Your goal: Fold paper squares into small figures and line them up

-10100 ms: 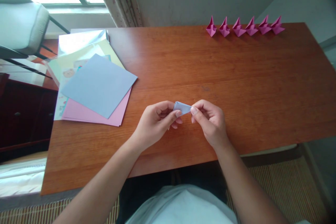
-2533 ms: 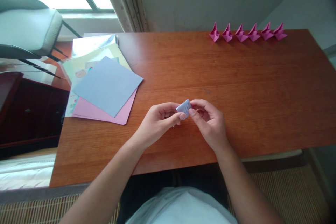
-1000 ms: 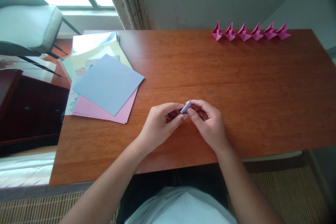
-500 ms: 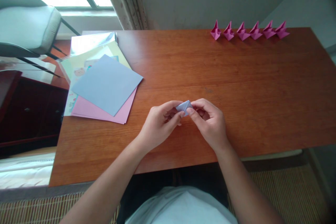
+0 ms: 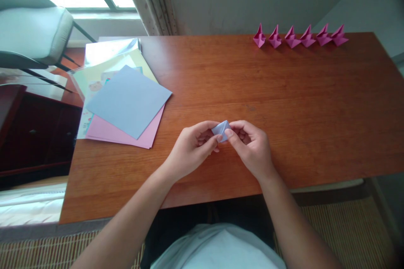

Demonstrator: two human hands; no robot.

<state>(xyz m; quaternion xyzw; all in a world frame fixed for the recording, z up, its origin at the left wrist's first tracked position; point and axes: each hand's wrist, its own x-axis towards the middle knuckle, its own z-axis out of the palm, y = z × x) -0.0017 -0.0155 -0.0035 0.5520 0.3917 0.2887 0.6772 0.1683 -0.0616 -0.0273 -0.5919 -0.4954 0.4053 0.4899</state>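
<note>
A small piece of folded light-blue paper (image 5: 222, 129) is held between my two hands over the front part of the table. My left hand (image 5: 195, 145) pinches its left side between thumb and forefinger. At its right side, my right hand (image 5: 251, 145) is closed on it, the thumb lying on the front face. Diagonal fold lines run across the paper's face. Its underside and the fingertips behind it are hidden.
On the wooden table (image 5: 202, 80), a blue square sheet (image 5: 129, 101) lies over pink sheets (image 5: 153, 132) and plastic packets (image 5: 110, 50) at the left. Several pink origami figures (image 5: 292, 38) stand in a row along the back edge. A chair (image 5: 34, 29) stands beyond the left side.
Both hands stay in nearly the same place. A little more of the folded paper's lower edge shows between the thumbs.
</note>
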